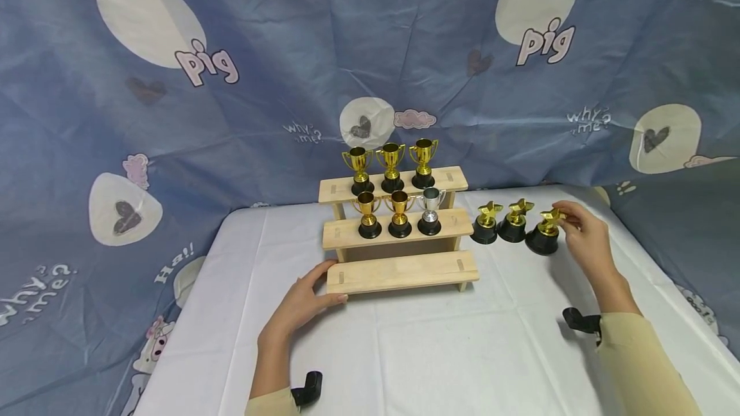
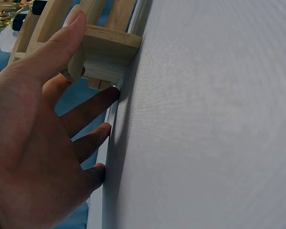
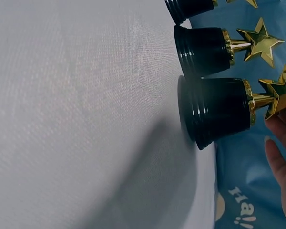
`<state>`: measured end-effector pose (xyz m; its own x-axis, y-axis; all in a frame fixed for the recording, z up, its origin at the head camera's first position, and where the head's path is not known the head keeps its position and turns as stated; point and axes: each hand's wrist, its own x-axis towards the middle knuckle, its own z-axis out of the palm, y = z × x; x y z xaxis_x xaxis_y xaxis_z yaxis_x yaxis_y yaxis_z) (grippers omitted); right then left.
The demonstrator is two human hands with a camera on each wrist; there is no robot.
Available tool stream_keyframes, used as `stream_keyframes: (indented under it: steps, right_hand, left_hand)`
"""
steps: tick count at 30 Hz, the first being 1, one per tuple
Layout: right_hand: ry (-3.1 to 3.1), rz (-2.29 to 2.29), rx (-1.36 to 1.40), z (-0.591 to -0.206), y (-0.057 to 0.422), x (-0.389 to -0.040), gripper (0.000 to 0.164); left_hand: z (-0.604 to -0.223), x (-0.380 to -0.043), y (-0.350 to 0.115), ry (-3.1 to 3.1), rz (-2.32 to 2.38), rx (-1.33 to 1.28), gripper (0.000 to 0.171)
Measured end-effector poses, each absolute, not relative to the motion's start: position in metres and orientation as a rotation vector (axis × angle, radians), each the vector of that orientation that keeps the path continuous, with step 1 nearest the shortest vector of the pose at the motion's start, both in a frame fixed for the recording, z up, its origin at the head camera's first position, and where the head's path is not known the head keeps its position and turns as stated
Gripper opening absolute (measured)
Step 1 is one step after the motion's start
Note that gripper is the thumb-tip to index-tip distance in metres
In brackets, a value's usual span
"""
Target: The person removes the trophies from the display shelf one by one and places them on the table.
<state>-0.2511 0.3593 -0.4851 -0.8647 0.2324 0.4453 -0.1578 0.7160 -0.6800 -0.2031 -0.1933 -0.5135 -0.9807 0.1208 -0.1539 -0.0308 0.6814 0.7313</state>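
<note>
At the left end of a three-tier wooden display stand (image 1: 403, 273), my left hand (image 1: 303, 300) grips the lowest step between thumb and fingers. The left wrist view shows that thumb (image 2: 62, 45) over the step's end, with the other fingers spread. On the right, my right hand (image 1: 588, 242) pinches the gold star of the rightmost star trophy (image 1: 543, 236), whose black base (image 3: 219, 107) is at the tablecloth. Two matching star trophies, a middle one (image 1: 513, 226) and a left one (image 1: 485, 228), stand beside it.
Three gold cup trophies (image 1: 392, 169) line the top step. The middle step holds two gold-coloured cups (image 1: 399, 210) and one silver cup (image 1: 430, 210). A white cloth (image 1: 451, 352) covers the table, and a blue printed curtain (image 1: 277, 114) hangs behind.
</note>
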Motion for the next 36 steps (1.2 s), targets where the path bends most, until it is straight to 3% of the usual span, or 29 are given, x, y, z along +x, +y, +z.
stream_keyframes:
  steps: [36]
  right_hand:
    - [-2.389, 1.025, -0.097, -0.489, 0.367, -0.285, 0.036]
  left_hand:
    - [-0.513, -0.205, -0.191, 2.699, 1.163, 0.055, 0.087]
